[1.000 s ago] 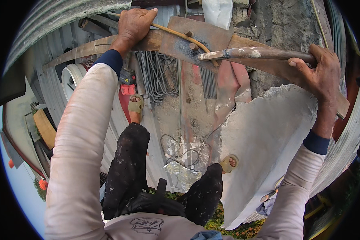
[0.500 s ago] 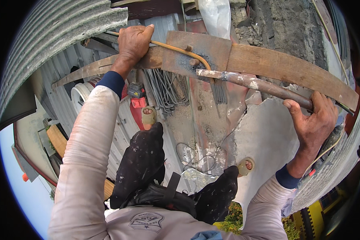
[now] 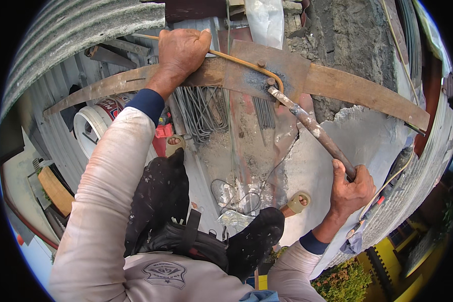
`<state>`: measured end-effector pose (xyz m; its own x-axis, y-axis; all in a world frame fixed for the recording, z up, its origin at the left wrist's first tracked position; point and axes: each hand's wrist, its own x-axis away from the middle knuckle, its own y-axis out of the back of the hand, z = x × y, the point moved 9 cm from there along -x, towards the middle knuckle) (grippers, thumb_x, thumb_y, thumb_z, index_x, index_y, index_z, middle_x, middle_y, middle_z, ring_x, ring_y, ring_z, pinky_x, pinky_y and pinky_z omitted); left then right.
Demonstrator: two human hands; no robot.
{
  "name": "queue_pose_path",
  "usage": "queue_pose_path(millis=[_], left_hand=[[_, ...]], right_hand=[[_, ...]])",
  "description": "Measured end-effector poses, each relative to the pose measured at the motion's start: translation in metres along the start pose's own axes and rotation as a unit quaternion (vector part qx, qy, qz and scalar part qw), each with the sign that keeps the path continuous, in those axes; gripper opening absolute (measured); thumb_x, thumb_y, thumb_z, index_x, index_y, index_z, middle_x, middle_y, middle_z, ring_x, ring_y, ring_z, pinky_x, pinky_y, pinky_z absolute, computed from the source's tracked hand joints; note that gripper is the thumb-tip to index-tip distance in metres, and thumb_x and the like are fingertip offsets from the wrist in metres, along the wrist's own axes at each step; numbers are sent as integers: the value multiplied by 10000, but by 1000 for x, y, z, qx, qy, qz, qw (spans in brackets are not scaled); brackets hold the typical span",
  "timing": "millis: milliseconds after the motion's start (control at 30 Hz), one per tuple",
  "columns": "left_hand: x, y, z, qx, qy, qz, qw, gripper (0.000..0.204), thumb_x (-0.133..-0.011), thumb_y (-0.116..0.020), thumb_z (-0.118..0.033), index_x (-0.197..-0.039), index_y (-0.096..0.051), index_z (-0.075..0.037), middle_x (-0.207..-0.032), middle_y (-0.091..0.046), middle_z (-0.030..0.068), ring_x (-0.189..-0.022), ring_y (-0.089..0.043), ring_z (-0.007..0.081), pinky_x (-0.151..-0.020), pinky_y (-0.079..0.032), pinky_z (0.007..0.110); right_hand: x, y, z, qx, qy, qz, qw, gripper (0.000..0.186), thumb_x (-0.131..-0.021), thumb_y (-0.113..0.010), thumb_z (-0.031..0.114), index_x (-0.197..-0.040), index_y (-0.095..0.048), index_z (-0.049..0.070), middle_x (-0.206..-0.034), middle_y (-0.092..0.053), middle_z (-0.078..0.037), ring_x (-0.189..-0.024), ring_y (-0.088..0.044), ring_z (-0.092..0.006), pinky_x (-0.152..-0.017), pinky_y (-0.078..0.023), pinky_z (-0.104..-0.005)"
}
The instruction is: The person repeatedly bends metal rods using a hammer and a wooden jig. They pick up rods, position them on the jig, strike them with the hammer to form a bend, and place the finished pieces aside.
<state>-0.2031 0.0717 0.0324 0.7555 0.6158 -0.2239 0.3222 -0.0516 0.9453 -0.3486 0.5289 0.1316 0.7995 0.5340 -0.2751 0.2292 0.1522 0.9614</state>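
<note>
My left hand (image 3: 182,55) grips a thin orange-brown rod (image 3: 235,59) against a long wooden plank (image 3: 365,85). A rusty metal plate (image 3: 293,67) with two short round pins (image 3: 261,63) sits on the plank's middle. The rod curves round the lower pin into a hook. My right hand (image 3: 352,186) is closed on a rusty, paint-spotted pipe (image 3: 317,130), which slants from the bend down to the lower right, its upper end at the lower pin over the rod.
Below lie bundled grey rods (image 3: 201,113), a white bucket (image 3: 88,128), a red-and-black tool (image 3: 164,128), cables and a grey sheet (image 3: 347,143). My sandalled feet straddle the rubble-strewn floor. Corrugated sheets (image 3: 90,22) edge the upper left; foliage (image 3: 345,279) shows below right.
My right hand and the pipe's lower end have swung down and toward me, away from the plank, and the rod's hook has tightened. My left hand has shifted slightly right.
</note>
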Motion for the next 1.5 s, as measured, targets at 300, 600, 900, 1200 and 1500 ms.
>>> queue_pose_path(millis=[300,600,900,1200,1500], left_hand=[[9,18,-12,53,-65,-110,990,534,-1033,-611,-412,-602,-674,-102,-607,-667,88,-582,-624,364,-666,-470,484],[5,5,-13,-4,-108,-60,992,467,-1071,-572,-397,-731,-705,-106,-717,-726,83,-617,-666,379,-662,-515,500],[-6,-8,-5,-42,-60,16,997,469,-1062,-536,-403,-800,-762,-86,-763,-746,133,-716,-694,410,-782,-530,517],[-9,-5,6,57,77,51,994,539,-1025,-571,-457,-755,-756,-28,-764,-732,203,-754,-701,467,-804,-559,526],[-3,2,-1,66,54,34,996,553,-1036,-565,-457,-696,-771,-72,-719,-738,160,-666,-658,406,-827,-456,470]], right_hand=[[-36,0,-9,-18,57,42,997,667,-790,-887,638,-659,-535,87,-601,-532,-90,-611,-563,-330,-627,-399,-462],[-12,-6,-14,-19,24,31,999,679,-797,-882,653,-663,-532,87,-599,-522,-89,-605,-557,-327,-625,-395,-456],[10,-2,-1,-27,-23,-5,999,680,-777,-884,675,-758,-542,89,-681,-472,-66,-688,-522,-301,-696,-383,-442],[50,-8,16,-14,-115,-13,993,770,-767,-810,800,-731,-502,96,-671,-424,-50,-675,-493,-295,-686,-364,-424],[57,-21,3,-46,-87,-5,995,737,-804,-830,737,-695,-475,100,-639,-467,-63,-635,-518,-312,-658,-366,-455]])
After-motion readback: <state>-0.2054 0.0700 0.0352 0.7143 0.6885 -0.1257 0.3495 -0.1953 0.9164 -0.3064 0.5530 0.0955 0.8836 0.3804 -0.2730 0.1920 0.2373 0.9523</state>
